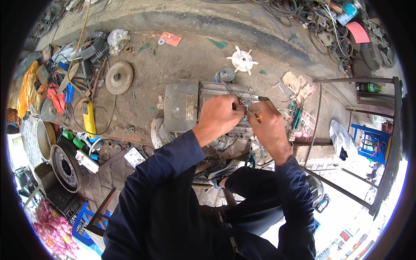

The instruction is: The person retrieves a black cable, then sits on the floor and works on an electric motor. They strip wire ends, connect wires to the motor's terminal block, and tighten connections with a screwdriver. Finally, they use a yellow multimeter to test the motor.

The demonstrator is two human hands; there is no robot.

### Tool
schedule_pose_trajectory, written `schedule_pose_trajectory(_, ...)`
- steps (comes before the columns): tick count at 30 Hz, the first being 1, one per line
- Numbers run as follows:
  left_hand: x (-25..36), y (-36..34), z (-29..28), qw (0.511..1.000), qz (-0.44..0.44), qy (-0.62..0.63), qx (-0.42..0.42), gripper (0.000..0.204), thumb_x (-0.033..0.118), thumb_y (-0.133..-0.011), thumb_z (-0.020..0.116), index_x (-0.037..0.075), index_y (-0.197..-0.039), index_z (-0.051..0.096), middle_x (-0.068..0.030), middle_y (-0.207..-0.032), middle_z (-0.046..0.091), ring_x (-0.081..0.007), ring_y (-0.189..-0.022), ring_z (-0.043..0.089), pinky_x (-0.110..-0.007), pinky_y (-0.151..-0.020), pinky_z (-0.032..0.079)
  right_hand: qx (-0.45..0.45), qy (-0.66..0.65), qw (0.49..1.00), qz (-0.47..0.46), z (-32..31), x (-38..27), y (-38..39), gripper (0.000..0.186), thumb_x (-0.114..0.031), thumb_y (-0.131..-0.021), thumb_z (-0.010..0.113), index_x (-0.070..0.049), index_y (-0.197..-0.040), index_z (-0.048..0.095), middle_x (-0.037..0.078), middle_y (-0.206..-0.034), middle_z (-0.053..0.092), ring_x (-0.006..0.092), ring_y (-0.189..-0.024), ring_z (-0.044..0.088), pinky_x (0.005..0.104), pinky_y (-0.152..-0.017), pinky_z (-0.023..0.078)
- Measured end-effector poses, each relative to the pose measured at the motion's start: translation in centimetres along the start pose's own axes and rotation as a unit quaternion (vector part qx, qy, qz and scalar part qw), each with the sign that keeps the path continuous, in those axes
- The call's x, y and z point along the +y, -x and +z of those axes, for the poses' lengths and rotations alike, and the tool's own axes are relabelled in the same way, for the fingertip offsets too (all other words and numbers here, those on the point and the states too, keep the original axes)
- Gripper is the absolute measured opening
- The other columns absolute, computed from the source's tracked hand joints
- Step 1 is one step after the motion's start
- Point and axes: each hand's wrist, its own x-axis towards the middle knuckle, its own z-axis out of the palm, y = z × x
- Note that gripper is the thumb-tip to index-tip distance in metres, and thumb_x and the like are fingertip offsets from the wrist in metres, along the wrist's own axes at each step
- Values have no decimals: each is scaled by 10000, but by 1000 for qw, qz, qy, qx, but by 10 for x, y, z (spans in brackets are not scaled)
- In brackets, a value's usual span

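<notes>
A grey electric motor (180,108) with a finned body and a metal label lies in front of me, its terminal area partly covered by my fingers. My left hand (219,117) is closed at that wiring, pinching something small that I cannot make out. Close beside it, my right hand (267,128) has its fingers curled round a small orange-handled tool (260,117). Behind the motor are a grey cylinder (226,73) and a white plastic fan (242,59). Pliers (250,161) sit below the motor, near my knee.
Cables and tools lie at left, beside a round metal disc (118,78) and a yellow power-strip-like object (89,118). A wheel (65,171) stands lower left. On the right are green-handled tools (297,114), a metal frame (394,125), a blue plastic stool (368,143) and cardboard scraps (292,84).
</notes>
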Motion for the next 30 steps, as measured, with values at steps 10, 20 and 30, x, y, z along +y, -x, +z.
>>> schedule_pose_trajectory(10, 2, 1, -3, 1000, 1, 10, -2, 206, 232, -845, 675, 46, -856, 764, -206, -781, 720, -408, -758, 714, -472, -708, 574, -10, 54, 998, -8, 12, 4, -9, 118, -57, -863, 726, -13, -915, 629, 204, -890, 645, 445, -804, 661, 511, -701, 553)
schedule_pose_trajectory(20, 0, 1, -1, 1000, 10, 0, 4, 210, 227, -846, 670, 38, -848, 762, -209, -768, 717, -403, -738, 713, -469, -696, 574, 18, 46, 999, -11, 12, 4, -7, 129, 21, -812, 747, -19, -910, 673, 163, -905, 703, 381, -823, 706, 438, -706, 565)
schedule_pose_trajectory(30, -2, 0, 0, 1000, 3, 5, 4, 182, 201, -833, 694, 23, -843, 731, -180, -808, 726, -395, -747, 707, -440, -676, 559, 20, 18, 999, -46, 10, 7, -8, 108, -8, -824, 739, -51, -855, 645, 133, -830, 647, 375, -747, 658, 456, -630, 548)
